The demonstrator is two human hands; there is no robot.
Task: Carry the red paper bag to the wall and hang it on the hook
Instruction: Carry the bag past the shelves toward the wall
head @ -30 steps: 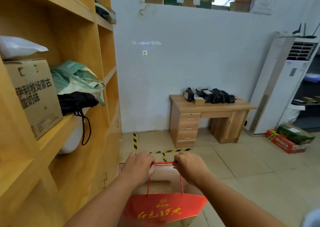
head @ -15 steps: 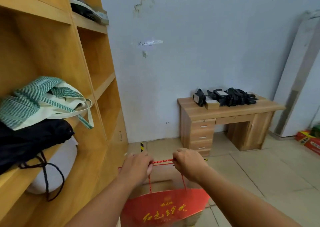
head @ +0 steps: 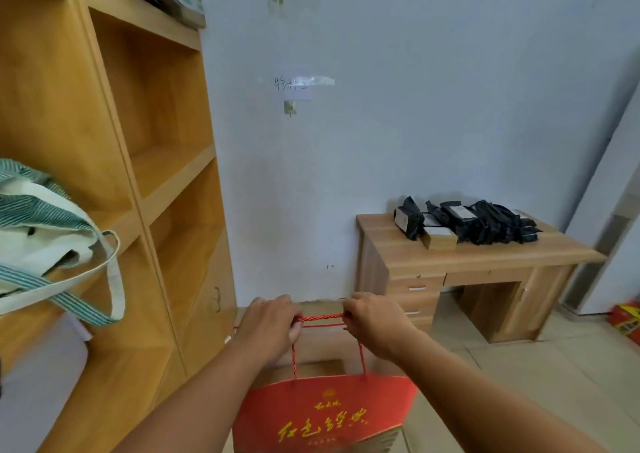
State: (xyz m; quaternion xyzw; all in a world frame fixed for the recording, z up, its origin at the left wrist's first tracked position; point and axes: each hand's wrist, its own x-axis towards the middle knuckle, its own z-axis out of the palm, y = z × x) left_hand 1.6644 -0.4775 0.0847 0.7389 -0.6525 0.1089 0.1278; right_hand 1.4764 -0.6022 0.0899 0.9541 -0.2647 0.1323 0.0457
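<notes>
A red paper bag [head: 325, 414] with gold characters hangs low in front of me by its red cord handles [head: 322, 318]. My left hand [head: 270, 328] grips the cords' left end and my right hand [head: 375, 321] grips the right end, stretching them level between the fists. A small hook [head: 290, 108] sits on the white wall [head: 415, 113] ahead, well above the hands, under a strip of tape with handwriting.
A tall wooden shelf unit [head: 145, 182] runs along the left, holding a green-striped cloth bag [head: 45, 231]. A wooden desk [head: 460, 265] with black packets [head: 478, 222] stands against the wall at right. A red box [head: 627, 317] lies on the tiled floor.
I have come nearer to the wall; the hook, desk and shelf unit look larger and the cardboard box on the shelf has left view. Both hands keep their grip on the cords.
</notes>
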